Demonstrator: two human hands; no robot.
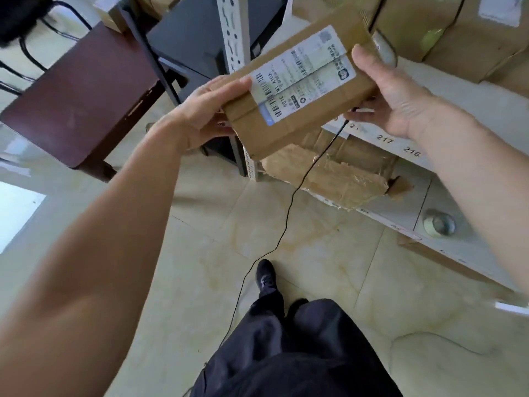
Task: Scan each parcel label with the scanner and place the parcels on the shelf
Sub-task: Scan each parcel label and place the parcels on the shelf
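The white shipping label [303, 77] on the brown parcel [297, 110] shows barcodes and the characters "501E" and "A10A"; the rest of its print is too small and blurred to read. On the front edge of the white shelf [400, 147] stand the numbers "217" and "216", and one more number is partly hidden.

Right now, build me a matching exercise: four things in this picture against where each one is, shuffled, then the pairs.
Things:
1. parcel
2. black cable
3. tape roll
4. crumpled box

Places:
A. lying on a lower white shelf board
B. held between left hand and right hand
C. trailing across the tiled floor
D. directly under the held parcel, on the shelf

Pairs: 1-B, 2-C, 3-A, 4-D
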